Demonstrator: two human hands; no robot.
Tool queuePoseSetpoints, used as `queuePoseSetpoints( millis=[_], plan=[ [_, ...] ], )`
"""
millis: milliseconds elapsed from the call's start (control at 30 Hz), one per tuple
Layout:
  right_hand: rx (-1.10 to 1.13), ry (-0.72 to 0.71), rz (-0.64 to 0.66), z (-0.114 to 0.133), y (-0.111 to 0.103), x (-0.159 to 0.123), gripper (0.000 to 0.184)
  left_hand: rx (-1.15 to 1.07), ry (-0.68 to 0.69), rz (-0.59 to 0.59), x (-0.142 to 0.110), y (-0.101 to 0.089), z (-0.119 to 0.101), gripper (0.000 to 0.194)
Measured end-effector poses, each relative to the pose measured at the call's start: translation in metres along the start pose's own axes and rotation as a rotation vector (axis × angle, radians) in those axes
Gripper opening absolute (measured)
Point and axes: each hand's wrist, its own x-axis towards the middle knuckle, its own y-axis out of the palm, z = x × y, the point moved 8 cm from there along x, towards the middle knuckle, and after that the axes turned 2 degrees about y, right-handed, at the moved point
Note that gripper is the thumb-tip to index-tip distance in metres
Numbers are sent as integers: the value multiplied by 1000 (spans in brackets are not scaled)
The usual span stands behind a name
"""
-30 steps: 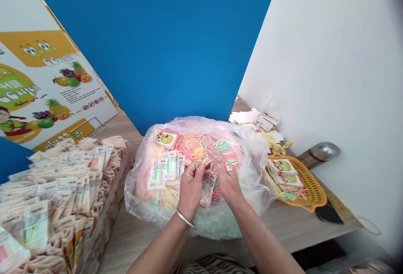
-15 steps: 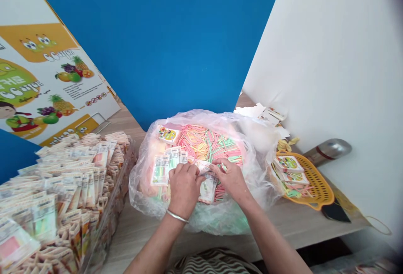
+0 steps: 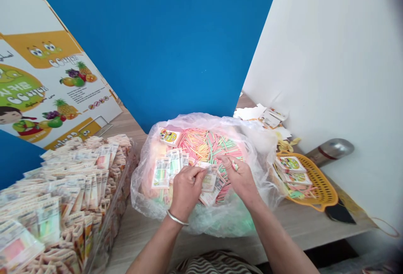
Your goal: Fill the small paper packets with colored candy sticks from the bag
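Observation:
Over a big clear plastic bag full of pink, green and yellow sticks, my left hand pinches a small clear packet. A silver bangle sits on that wrist. My right hand is closed at the packet's right edge, with a few coloured sticks between its fingers. Several filled packets lie fanned on the sticks just left of my hands. A printed card rests at the bag's far left.
A clear bin heaped with filled packets stands at the left. An orange basket with printed cards sits at the right, a steel flask behind it. Blue and white partitions wall the desk. A printed carton leans at the far left.
Both hands dipped lower into the bag, then rose a little. The packet in my left hand has turned, and my right hand has lifted to its right edge with sticks.

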Motion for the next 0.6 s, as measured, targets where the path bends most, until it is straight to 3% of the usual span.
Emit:
queuePoseSetpoints(
  millis=[100,233,433,600],
  plan=[
    [257,21,-68,13,-5,4,49,-250,-177,23,0,6,10,24],
    [430,13,-62,36,3,8,53,-380,-262,64,1,11,6,17],
    [407,84,74,33,28,5,58,-450,-258,101,1,13,2,16],
    [214,80,217,33,34,2,59,-423,-159,140,0,16,-3,28]
  ],
)
